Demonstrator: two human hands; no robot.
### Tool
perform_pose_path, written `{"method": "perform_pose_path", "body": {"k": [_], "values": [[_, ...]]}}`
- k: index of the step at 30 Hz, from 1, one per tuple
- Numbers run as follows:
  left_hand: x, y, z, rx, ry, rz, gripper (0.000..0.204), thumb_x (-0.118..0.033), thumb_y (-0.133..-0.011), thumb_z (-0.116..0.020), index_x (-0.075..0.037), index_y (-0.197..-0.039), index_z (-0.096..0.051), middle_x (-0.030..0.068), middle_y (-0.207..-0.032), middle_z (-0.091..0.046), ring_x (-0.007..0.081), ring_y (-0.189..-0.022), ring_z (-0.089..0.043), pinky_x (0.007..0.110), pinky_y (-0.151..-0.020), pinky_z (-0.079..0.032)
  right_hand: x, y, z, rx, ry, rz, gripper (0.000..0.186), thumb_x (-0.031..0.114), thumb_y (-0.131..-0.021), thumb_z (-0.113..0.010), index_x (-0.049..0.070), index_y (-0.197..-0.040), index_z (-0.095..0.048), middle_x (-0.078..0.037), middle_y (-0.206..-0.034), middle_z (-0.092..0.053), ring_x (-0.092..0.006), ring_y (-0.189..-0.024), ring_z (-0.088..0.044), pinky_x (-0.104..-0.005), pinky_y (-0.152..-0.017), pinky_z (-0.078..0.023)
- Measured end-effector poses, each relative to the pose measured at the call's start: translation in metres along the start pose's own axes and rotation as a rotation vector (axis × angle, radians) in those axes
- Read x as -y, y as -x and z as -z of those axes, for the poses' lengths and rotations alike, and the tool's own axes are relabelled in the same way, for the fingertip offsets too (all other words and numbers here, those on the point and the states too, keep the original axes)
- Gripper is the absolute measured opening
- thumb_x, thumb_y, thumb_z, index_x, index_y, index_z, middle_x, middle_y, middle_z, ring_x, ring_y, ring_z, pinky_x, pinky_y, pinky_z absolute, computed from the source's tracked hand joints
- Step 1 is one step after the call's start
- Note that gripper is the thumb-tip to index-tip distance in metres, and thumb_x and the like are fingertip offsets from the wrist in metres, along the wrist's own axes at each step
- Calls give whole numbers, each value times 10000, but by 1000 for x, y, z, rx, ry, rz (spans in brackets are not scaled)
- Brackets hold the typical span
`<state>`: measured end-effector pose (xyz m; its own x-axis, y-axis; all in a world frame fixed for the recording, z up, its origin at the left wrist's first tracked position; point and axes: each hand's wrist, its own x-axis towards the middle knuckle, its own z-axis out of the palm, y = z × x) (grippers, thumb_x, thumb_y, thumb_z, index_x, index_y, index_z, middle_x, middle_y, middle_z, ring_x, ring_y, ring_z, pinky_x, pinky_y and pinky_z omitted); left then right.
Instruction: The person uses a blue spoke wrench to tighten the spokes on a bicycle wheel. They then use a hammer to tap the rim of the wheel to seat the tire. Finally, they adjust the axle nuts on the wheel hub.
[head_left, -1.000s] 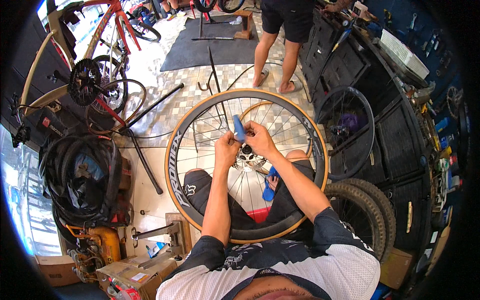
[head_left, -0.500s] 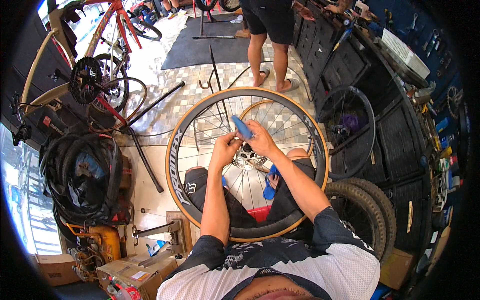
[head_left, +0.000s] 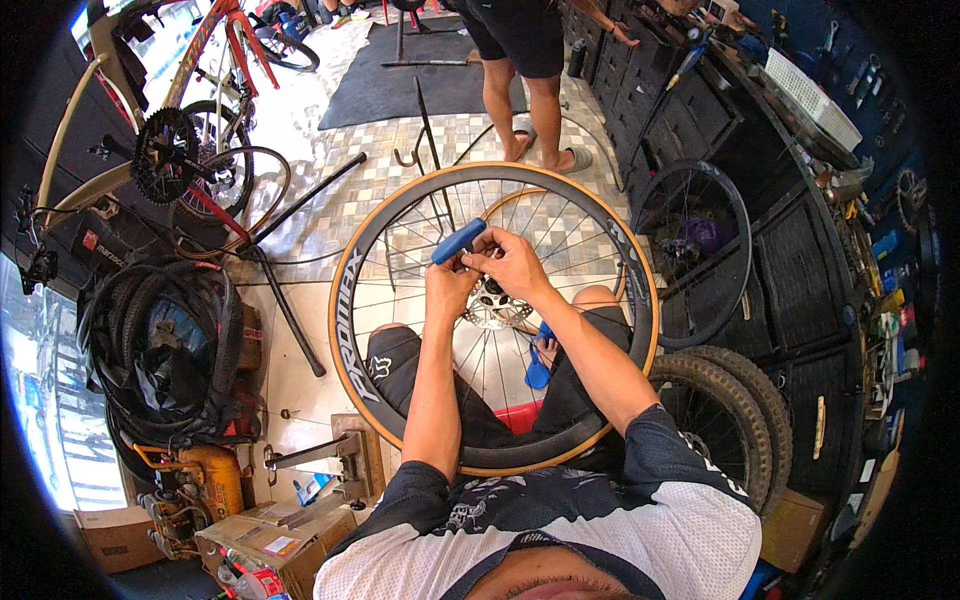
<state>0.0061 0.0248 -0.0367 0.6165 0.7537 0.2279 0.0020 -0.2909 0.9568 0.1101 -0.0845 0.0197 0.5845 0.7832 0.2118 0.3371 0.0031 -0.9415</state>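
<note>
A bicycle wheel [head_left: 357, 380] with a black deep rim and tan-edged tyre lies across my lap, seen flat on. At its centre is a hub with a silver disc brake rotor [head_left: 497, 312]. Over the hub my two hands meet around a tool with a thick blue bar handle [head_left: 458, 243]. My left hand [head_left: 449, 287] is closed just under the handle's left end. My right hand [head_left: 513, 265] wraps its right end, thumb and fingers pinched together. The tool's shaft and tip are hidden by my fingers.
A black work stand [head_left: 305, 325] and a bicycle frame [head_left: 110, 185] stand on the left, above bundled black tyres [head_left: 150, 370]. Another person [head_left: 525, 60] stands ahead by black drawers [head_left: 720, 120]. On the right are a spare wheel [head_left: 735, 260] and knobbly tyres [head_left: 745, 410].
The blue handle has swung from pointing steeply up to lying slantwise, its left end now above my left hand. The wheel has shifted slightly up and left. The other person's legs have shifted left.
</note>
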Motion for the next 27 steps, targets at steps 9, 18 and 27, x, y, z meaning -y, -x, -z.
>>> {"method": "perform_pose_path", "body": {"k": [9, 18, 27], "values": [[-31, 3, 18, 277, -48, 102, 146, -134, -906, -777, -2, -966, -756, -47, -632, -468, 60, -598, -413, 287, -537, -339, -19, 4, 15, -52, 107, 92, 248, 205, -949, -724, 15, -1108, -728, -163, -1005, -737, -309, -957, -691, -371, -815, -522], [-21, 4, 7, 156, -163, 31, 167, -113, -856, -761, 8, -965, -729, 74, -584, -508, 141, -580, -469, 362, -551, -412, 4, 2, 13, 33, 151, 46, 348, 285, -900, -802, -18, -1038, -702, -118, -896, -707, -250, -860, -668, -372, -790, -522], [-32, 3, 12, 151, -391, 2, 319, -207, -806, -844, -22, -1046, -746, 138, -675, -623, 265, -618, -592, 418, -607, -472, 6, 1, 13, 6, 87, 7, 240, 187, -925, -757, -14, -1050, -722, -141, -928, -768, -196, -836, -728, -343, -767, -555]]}}
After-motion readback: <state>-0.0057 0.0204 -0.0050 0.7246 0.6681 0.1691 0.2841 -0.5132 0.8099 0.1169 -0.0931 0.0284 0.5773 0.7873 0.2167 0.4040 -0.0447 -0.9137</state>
